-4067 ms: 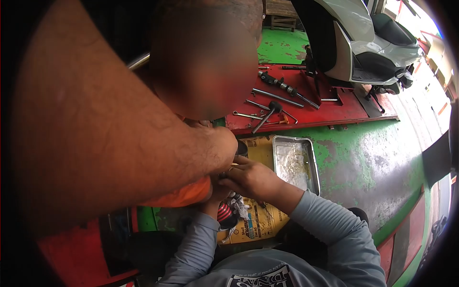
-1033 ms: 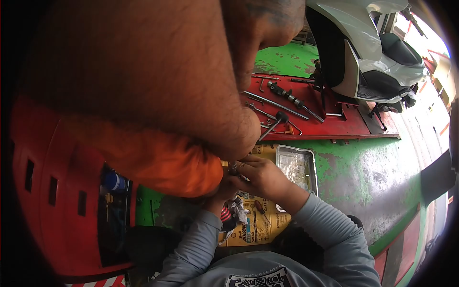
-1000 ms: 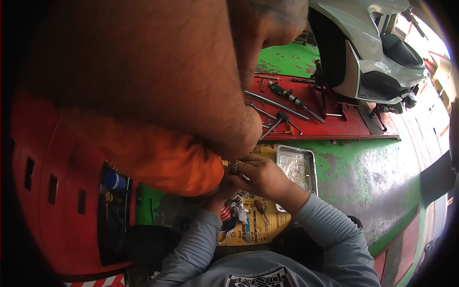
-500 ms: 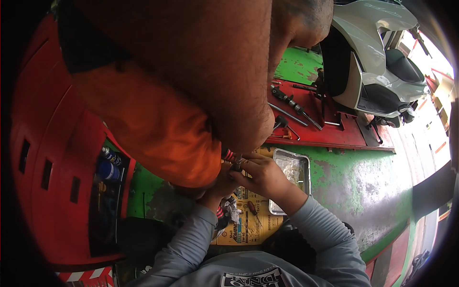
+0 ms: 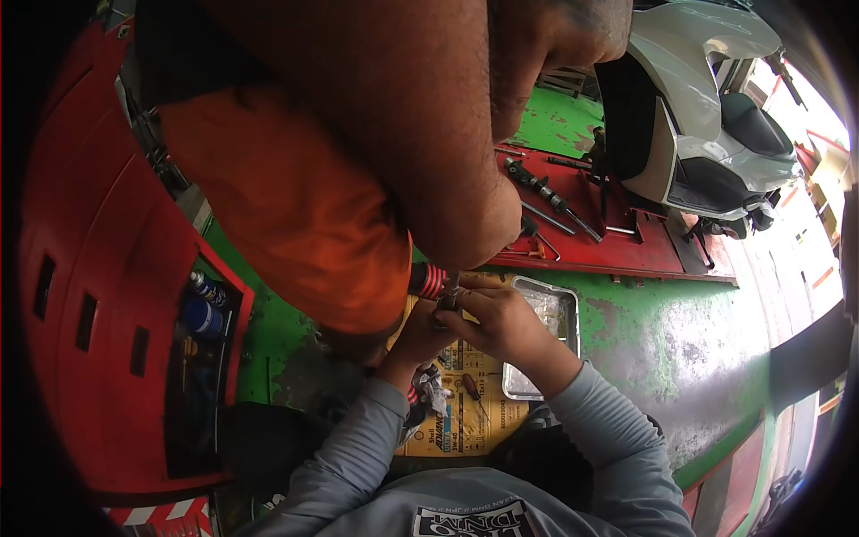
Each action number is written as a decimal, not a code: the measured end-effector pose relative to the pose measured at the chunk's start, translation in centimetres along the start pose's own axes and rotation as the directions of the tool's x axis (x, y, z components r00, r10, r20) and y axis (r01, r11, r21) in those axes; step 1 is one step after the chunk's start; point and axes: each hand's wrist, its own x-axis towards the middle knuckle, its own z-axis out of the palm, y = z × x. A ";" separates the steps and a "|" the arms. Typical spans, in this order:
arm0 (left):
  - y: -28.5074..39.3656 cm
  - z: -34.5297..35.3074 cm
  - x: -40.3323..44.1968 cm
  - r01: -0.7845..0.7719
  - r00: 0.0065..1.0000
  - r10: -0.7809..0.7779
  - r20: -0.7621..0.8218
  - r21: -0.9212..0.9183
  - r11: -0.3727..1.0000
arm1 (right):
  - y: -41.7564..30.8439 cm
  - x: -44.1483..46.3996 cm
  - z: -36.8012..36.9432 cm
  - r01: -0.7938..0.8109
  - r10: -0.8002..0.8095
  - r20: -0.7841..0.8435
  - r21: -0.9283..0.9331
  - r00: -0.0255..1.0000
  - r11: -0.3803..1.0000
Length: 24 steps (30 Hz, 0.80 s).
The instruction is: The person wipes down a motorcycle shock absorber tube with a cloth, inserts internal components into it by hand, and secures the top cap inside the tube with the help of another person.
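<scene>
My left hand [image 5: 424,333] and my right hand [image 5: 501,320] meet at the centre of the view, closed round a small dark metal part [image 5: 447,306]. Its lower end is hidden by my fingers. Just beyond them shows a red and black striped piece [image 5: 431,280], close to a co-worker's arm [image 5: 456,206]. Below my hands lies a yellow cardboard sheet [image 5: 465,421] with a white rag [image 5: 433,390] and a screwdriver [image 5: 472,387] on it. A metal tray [image 5: 574,324] stands to the right of my right hand.
A co-worker in orange shorts [image 5: 304,215] leans in from the upper left. Behind is a red platform [image 5: 591,259] with a fork-like part [image 5: 546,190] and tools. A white scooter [image 5: 707,54] stands at the upper right. At left, a red cabinet [image 5: 89,268] holds spray cans [image 5: 205,288].
The co-worker's arm and shorts have shifted rightward in view, and more of the red cabinet shows. The striped piece beyond my hands has come into view. My hands stay together round the metal part.
</scene>
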 end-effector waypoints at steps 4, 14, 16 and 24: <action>0.7 0.2 0.2 -0.014 1.000 0.014 0.001 -0.016 1.000 | -0.6 0.2 -0.4 -0.038 0.038 0.016 -0.012 0.999 0.999; -0.2 -0.4 0.3 -0.001 1.000 0.000 0.021 0.034 0.999 | -0.2 0.7 -0.6 -0.011 0.010 0.039 0.018 0.999 1.000; -0.4 -0.4 0.5 -0.075 0.997 0.074 0.030 0.025 0.997 | -0.2 0.7 -0.7 -0.013 0.012 0.038 0.018 0.999 1.000; 0.5 -0.2 0.4 -0.041 0.999 0.040 0.007 0.038 0.998 | -0.1 0.6 -0.6 -0.021 0.021 -0.004 -0.007 1.000 1.000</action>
